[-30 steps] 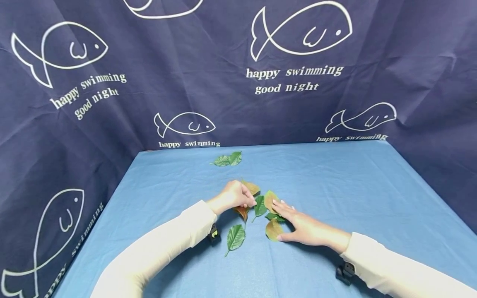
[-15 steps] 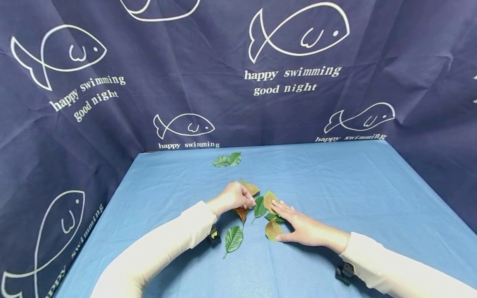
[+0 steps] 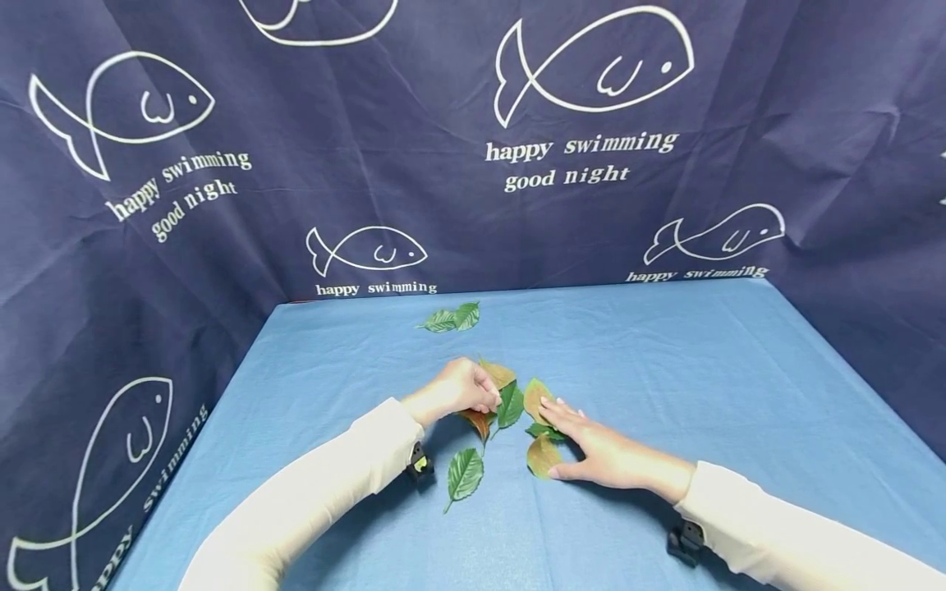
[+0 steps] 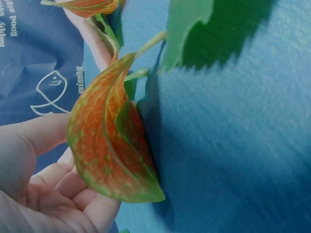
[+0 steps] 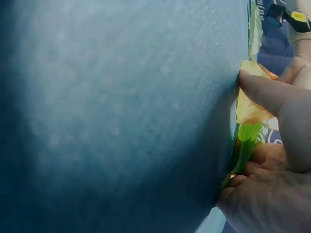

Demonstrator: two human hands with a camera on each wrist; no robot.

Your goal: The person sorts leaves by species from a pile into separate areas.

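My left hand (image 3: 460, 386) pinches the edge of a green leaf (image 3: 510, 406) with thumb and fingertips, in the middle of the blue cloth. A red-orange leaf (image 4: 107, 141) stands curled in front of that hand in the left wrist view and hides its fingertips. Spread out flat, my right hand (image 3: 613, 455) rests its fingers on an upper yellow-brown leaf (image 3: 535, 396). Its thumb touches a lower yellow-brown leaf (image 5: 252, 109). Between these two, a dark green leaf (image 3: 542, 430) lies partly under the hand.
Another brownish leaf (image 3: 499, 375) lies just beyond the left hand. A single green leaf (image 3: 465, 474) is nearer to me, and a pair of overlapping green leaves (image 3: 452, 317) lies toward the back. Dark blue fish-print curtains (image 3: 458, 148) hang around the table.
My left hand has shifted slightly left with the pinched green leaf, widening the gap to the upper yellow-brown leaf. The right hand stays in place.
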